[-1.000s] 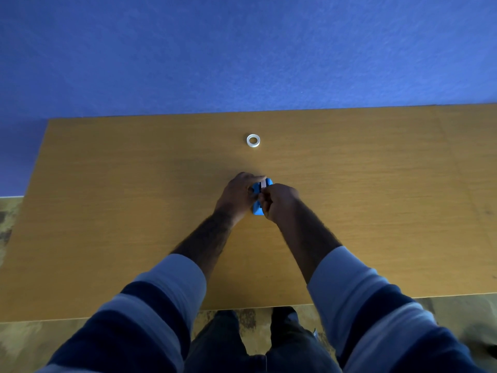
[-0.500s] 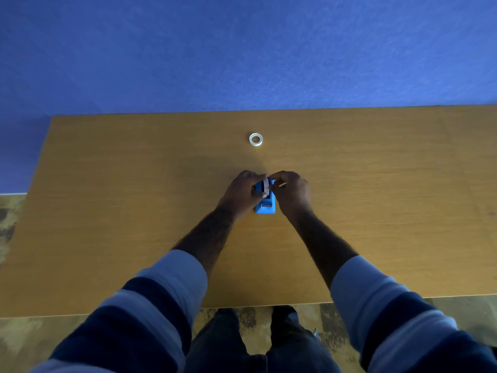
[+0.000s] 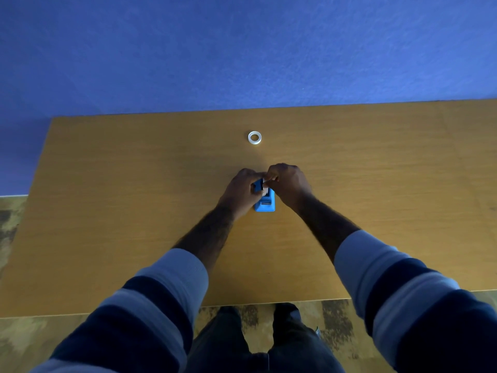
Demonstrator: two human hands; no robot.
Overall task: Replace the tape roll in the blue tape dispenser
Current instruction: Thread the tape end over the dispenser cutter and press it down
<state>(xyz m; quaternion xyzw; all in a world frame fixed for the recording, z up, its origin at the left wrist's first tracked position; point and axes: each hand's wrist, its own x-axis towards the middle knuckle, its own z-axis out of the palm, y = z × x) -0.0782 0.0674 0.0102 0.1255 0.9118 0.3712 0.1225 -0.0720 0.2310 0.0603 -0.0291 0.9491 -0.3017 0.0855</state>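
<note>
Near the wooden table [image 3: 107, 211] middle, blue tape dispenser [image 3: 265, 204] clamped steady by left hand [image 3: 242, 192]; right hand [image 3: 289, 181] fingers pinching something whitish at its top, likely the old roll, for lifting out. Beyond the dispenser, well apart, spare tape roll [image 3: 254, 137] lying flat, waiting its turn.

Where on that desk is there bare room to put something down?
Nearly everywhere: the table lies bare left of the left hand and right of the right hand. Only the middle is busy, around the blue dispenser and tape ring.
</note>
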